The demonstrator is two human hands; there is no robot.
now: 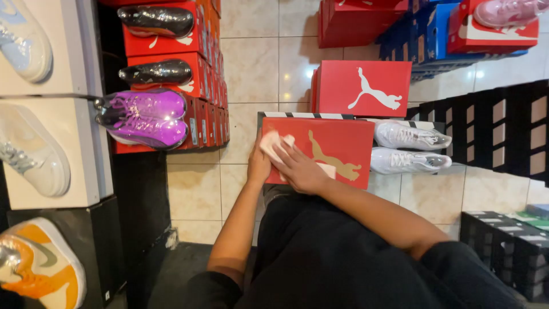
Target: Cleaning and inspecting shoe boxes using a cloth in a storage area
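A red shoe box [343, 143] with a gold animal figure on its lid rests on my lap. My left hand [258, 166] grips the box's left edge. My right hand [300, 169] lies flat on the lid and presses a white cloth [274, 143] against it, near the left end. Both forearms reach forward over my dark clothing.
Another red box [363, 88] stands behind. Two white sneakers [409, 149] lie on black boxes to the right. Stacked red boxes with black and purple shoes [146, 117] stand left, next to white boxes with shoes [31, 149]. More black boxes [506, 246] sit lower right on the tiled floor.
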